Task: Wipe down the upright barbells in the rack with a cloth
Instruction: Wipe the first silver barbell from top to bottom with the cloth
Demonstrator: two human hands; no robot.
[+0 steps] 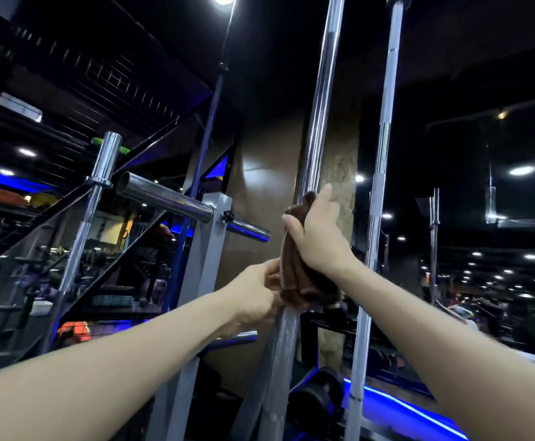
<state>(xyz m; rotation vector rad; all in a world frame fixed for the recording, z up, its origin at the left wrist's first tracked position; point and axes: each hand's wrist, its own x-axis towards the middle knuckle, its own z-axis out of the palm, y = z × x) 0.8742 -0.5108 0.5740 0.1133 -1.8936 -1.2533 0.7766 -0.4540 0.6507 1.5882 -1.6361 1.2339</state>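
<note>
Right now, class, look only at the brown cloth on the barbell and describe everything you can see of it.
The brown cloth looks soft and thick, like towelling, and is bunched into vertical folds. It is wrapped around the nearest upright barbell, a shiny chrome shaft. The right hand grips its upper part against the bar, a tuft poking above the fingers. The left hand holds its lower edge, which hangs in a thick fold over the bar's knurled section.

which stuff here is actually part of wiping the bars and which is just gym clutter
In use: brown cloth, middle barbell, right hand gripping cloth round it, left hand pinching cloth's lower end, right barbell waiting.

Just around: horizontal chrome peg, grey upright post.
</note>
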